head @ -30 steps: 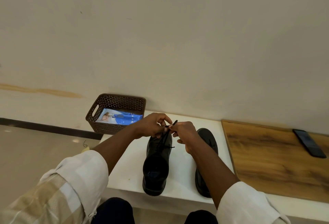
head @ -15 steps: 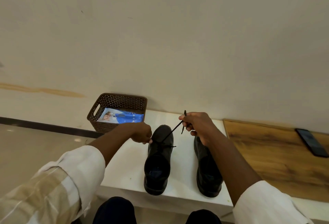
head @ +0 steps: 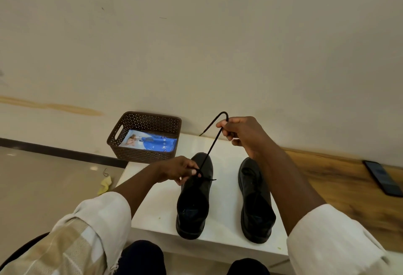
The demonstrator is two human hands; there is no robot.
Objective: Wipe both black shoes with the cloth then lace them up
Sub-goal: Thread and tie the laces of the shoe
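Two glossy black shoes (head: 256, 205), left one's lace (head: 212, 146) taut, eyelets unclear

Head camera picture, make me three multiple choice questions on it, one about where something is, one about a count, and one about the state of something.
1. Where does the brown basket stand?
A. at the far left corner of the white table
B. on the wooden board
C. on the floor

2. How many black shoes are on the table?
A. one
B. two
C. three

3. What state is the lace in?
A. lying loose on the floor
B. coiled in the basket
C. pulled taut by the right hand

Answers: 1 A, it sits beside the wall, beyond the left shoe. 2 B, left shoe and right shoe. 3 C, it runs straight up from the left hand.
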